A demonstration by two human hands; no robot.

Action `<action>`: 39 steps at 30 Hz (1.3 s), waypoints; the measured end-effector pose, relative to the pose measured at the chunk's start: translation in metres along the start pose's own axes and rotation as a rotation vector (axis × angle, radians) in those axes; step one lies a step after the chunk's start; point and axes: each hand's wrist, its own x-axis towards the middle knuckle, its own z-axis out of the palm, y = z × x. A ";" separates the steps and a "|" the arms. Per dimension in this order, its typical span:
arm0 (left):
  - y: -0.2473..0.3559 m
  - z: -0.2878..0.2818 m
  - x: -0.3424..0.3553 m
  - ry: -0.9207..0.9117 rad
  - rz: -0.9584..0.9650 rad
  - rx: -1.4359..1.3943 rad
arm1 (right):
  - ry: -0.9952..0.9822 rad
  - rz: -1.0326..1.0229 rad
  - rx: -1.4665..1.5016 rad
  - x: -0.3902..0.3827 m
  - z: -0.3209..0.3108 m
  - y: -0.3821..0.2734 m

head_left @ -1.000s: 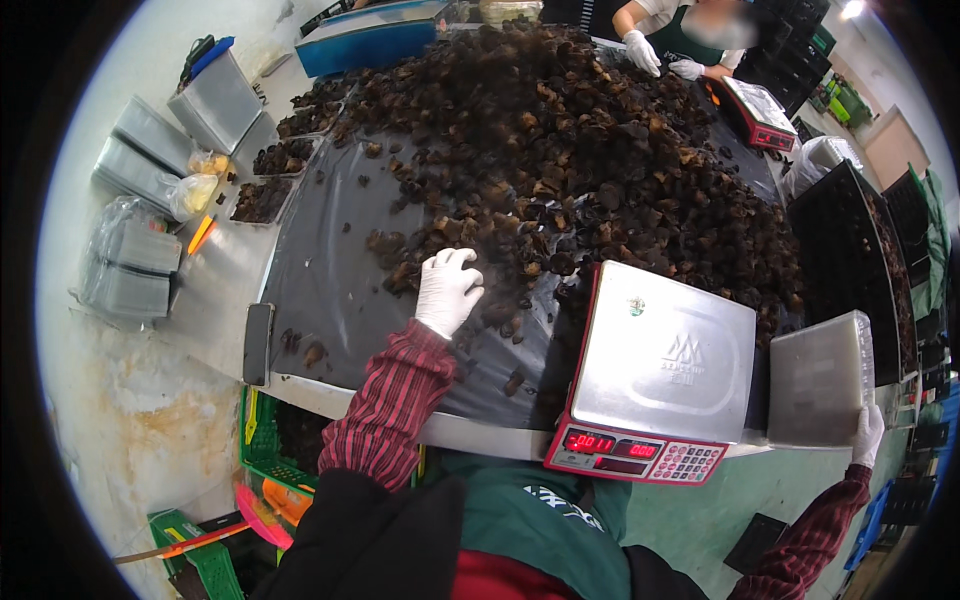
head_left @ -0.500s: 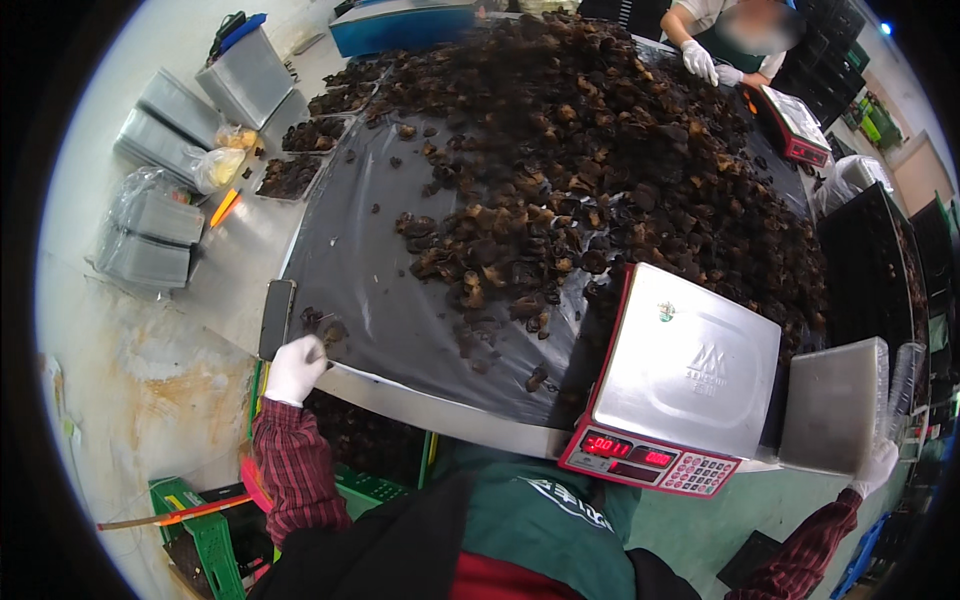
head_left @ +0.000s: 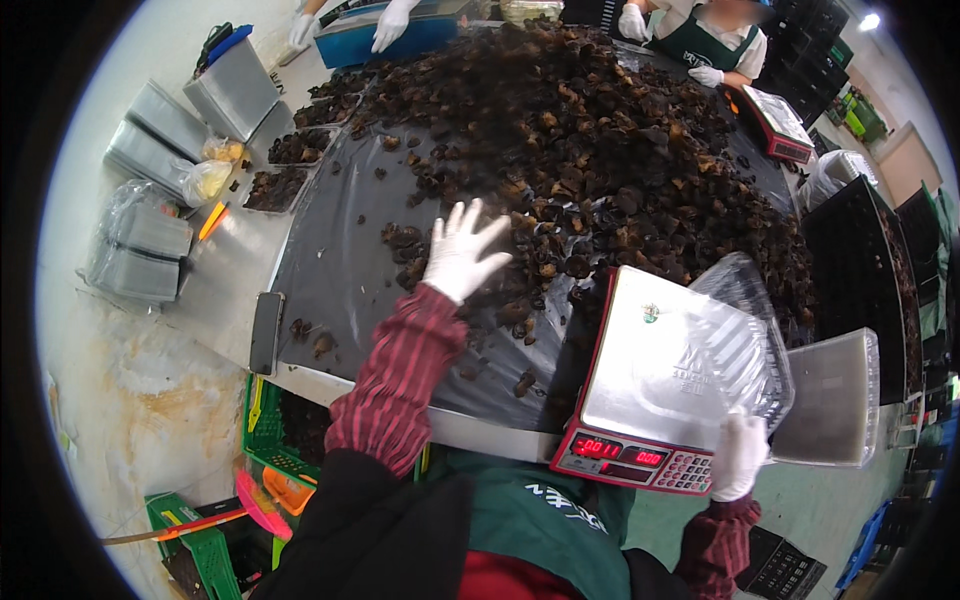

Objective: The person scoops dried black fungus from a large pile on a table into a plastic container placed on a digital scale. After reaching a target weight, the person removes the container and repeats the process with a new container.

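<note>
My left hand (head_left: 465, 252), in a white glove, reaches over the near left edge of a broad heap of dark brown wood ear mushrooms (head_left: 620, 200). Its fingers are spread, with nothing in them. My right hand (head_left: 740, 455), gloved too, grips the lower edge of a clear plastic tray (head_left: 750, 345). The tray is tilted over the right side of a red scale (head_left: 640, 375) with a steel pan. Beside it, at the table's right edge, stands a stack of clear trays (head_left: 825, 400).
A phone (head_left: 266, 333) lies at the table's left corner. Filled trays (head_left: 278, 190) and stacked metallic-looking boxes (head_left: 150, 140) stand at the left. Across the table are a co-worker's hand (head_left: 393, 25) by a blue bin (head_left: 340, 45), another person (head_left: 700, 45) and a second scale (head_left: 780, 120).
My left hand has left the table's near left edge and moved to the mushrooms, fingers opening. My right hand has brought a tray from the stack over the scale. A co-worker's hands now show at the back left.
</note>
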 end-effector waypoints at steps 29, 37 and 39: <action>-0.012 0.008 -0.067 0.097 0.021 -0.163 | 0.405 0.007 0.328 -0.006 0.008 -0.025; 0.007 -0.015 -0.095 0.247 -0.059 -0.347 | 0.398 0.023 0.308 -0.006 0.010 -0.023; 0.013 -0.023 -0.095 0.276 -0.050 -0.347 | 0.399 0.025 0.312 -0.006 0.011 -0.023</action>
